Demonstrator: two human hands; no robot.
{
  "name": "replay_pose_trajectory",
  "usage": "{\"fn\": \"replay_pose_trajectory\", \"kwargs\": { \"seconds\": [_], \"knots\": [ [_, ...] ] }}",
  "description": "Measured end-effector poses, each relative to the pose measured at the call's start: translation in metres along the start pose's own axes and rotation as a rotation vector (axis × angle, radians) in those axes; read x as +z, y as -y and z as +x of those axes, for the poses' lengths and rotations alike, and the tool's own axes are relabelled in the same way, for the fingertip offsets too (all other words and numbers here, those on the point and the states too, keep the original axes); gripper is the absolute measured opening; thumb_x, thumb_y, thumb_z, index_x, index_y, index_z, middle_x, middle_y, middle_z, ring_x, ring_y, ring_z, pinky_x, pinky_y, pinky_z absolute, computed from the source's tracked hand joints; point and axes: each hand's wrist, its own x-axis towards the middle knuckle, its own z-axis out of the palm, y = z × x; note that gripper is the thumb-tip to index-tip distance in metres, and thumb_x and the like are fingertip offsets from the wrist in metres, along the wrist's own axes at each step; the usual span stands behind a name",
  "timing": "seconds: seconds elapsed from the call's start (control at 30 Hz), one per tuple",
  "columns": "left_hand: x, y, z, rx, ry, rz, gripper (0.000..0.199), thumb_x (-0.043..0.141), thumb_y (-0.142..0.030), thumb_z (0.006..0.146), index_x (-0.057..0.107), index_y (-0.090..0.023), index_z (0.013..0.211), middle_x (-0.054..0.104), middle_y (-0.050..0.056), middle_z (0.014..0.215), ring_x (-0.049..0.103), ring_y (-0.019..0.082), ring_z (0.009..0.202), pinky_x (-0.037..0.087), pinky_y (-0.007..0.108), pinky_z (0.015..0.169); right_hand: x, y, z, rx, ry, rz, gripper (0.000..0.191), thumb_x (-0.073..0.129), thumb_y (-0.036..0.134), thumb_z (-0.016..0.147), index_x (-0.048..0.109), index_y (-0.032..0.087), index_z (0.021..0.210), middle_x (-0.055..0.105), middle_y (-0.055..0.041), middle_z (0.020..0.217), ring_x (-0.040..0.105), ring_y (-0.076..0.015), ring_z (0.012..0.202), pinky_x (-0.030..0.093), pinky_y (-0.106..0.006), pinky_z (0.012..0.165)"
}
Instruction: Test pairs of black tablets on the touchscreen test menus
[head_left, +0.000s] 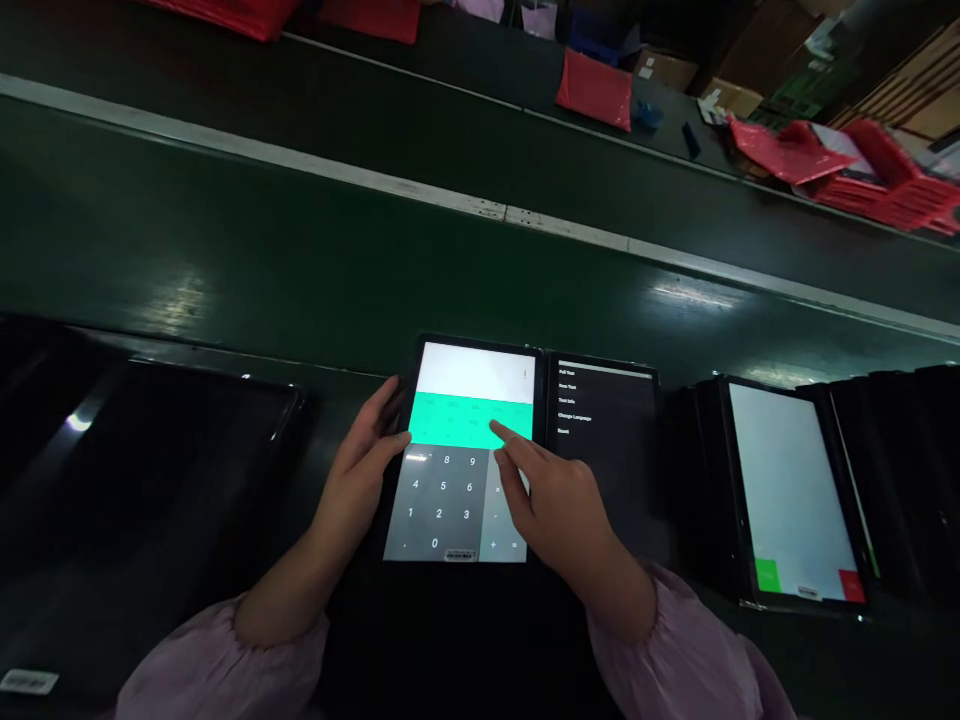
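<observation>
A tablet (pixel 442 490) showing a calculator keypad, with a green band below a white display, lies in front of me. My left hand (pixel 360 460) grips its left edge, thumb on the front and the other fingers partly hidden behind. Over the screen's right side is my right hand (pixel 559 490), its index finger stretched out to the green band. The thumb is apart from that finger, the remaining fingers are curled, and no object is in this hand. Beside it on the right, a second tablet (pixel 607 470) displays a dark text menu, partly covered by my right hand.
Farther right stands a tablet with a white screen (pixel 791 480) and green and red corner squares, among several dark tablets (pixel 889 470). Large dark panels (pixel 142 480) lie at left. A metal strip (pixel 420 190) crosses the green bench. Red pouches (pixel 596 90) lie beyond.
</observation>
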Motion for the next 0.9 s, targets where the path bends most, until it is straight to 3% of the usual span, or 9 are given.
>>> {"fn": "replay_pose_trajectory", "kwargs": {
  "seconds": [0.17, 0.3, 0.4, 0.53, 0.67, 0.73, 0.83, 0.9],
  "knots": [
    [-0.005, 0.003, 0.003, 0.02, 0.101, 0.0, 0.068, 0.078, -0.031, 0.069, 0.072, -0.028, 0.136, 0.064, 0.007, 0.157, 0.042, 0.041, 0.158, 0.05, 0.052, 0.122, -0.003, -0.001, -0.003, 0.077, -0.1, 0.033, 0.039, 0.044, 0.021, 0.107, 0.081, 0.015, 0.119, 0.086, -0.0099, 0.102, 0.058, -0.0112, 0.045, 0.041, -0.026, 0.049],
    [-0.007, 0.004, 0.005, 0.044, 0.183, -0.02, 0.079, 0.078, -0.032, 0.069, 0.064, -0.024, 0.146, 0.059, 0.01, 0.162, 0.045, 0.041, 0.157, 0.046, 0.052, 0.125, 0.007, 0.017, -0.005, -0.078, 0.05, 0.131, 0.038, 0.045, 0.023, 0.11, 0.078, 0.018, 0.127, 0.085, -0.0072, 0.114, 0.076, -0.0141, 0.066, 0.05, -0.025, 0.059],
    [-0.009, 0.006, 0.007, 0.045, 0.201, 0.006, 0.084, 0.079, -0.032, 0.067, 0.061, -0.023, 0.149, 0.054, 0.011, 0.167, 0.04, 0.04, 0.16, 0.041, 0.052, 0.129, 0.014, 0.029, -0.004, -0.151, 0.123, 0.137, 0.039, 0.044, 0.025, 0.111, 0.075, 0.016, 0.134, 0.083, -0.0075, 0.12, 0.08, -0.0174, 0.078, 0.049, -0.026, 0.057],
    [-0.015, 0.009, 0.012, 0.029, 0.243, 0.059, 0.091, 0.082, -0.03, 0.065, 0.058, -0.023, 0.153, 0.048, 0.012, 0.171, 0.037, 0.042, 0.161, 0.039, 0.054, 0.129, 0.005, 0.02, -0.006, -0.052, 0.004, 0.158, 0.041, 0.042, 0.025, 0.111, 0.078, 0.016, 0.128, 0.086, -0.0081, 0.104, 0.071, -0.0133, 0.059, 0.048, -0.024, 0.057],
    [-0.023, 0.015, 0.016, 0.024, 0.262, 0.059, 0.089, 0.083, -0.03, 0.068, 0.06, -0.028, 0.153, 0.047, 0.009, 0.172, 0.036, 0.043, 0.161, 0.039, 0.055, 0.129, -0.007, 0.002, -0.005, 0.132, -0.149, 0.088, 0.041, 0.043, 0.026, 0.109, 0.082, 0.014, 0.117, 0.084, -0.0077, 0.088, 0.058, -0.0122, 0.044, 0.038, -0.025, 0.045],
    [-0.023, 0.016, 0.017, 0.024, 0.266, 0.032, 0.083, 0.083, -0.029, 0.07, 0.063, -0.03, 0.15, 0.05, 0.007, 0.17, 0.037, 0.042, 0.161, 0.041, 0.054, 0.128, -0.006, 0.001, -0.003, 0.128, -0.142, 0.064, 0.041, 0.044, 0.026, 0.108, 0.081, 0.012, 0.118, 0.085, -0.009, 0.091, 0.056, -0.012, 0.042, 0.035, -0.027, 0.043],
    [-0.018, 0.013, 0.014, 0.043, 0.227, -0.008, 0.078, 0.082, -0.029, 0.068, 0.068, -0.028, 0.144, 0.058, 0.007, 0.163, 0.038, 0.042, 0.161, 0.044, 0.053, 0.127, 0.0, 0.006, 0.001, 0.042, -0.068, 0.04, 0.042, 0.043, 0.024, 0.108, 0.079, 0.013, 0.126, 0.085, -0.0095, 0.098, 0.067, -0.0144, 0.052, 0.039, -0.027, 0.048],
    [-0.014, 0.009, 0.011, 0.036, 0.19, -0.028, 0.077, 0.081, -0.031, 0.065, 0.07, -0.027, 0.141, 0.062, 0.009, 0.159, 0.041, 0.043, 0.159, 0.046, 0.053, 0.125, 0.003, 0.008, 0.002, 0.021, -0.023, 0.022, 0.042, 0.043, 0.024, 0.108, 0.078, 0.015, 0.129, 0.085, -0.008, 0.093, 0.07, -0.0158, 0.056, 0.04, -0.027, 0.051]
  ]
}}
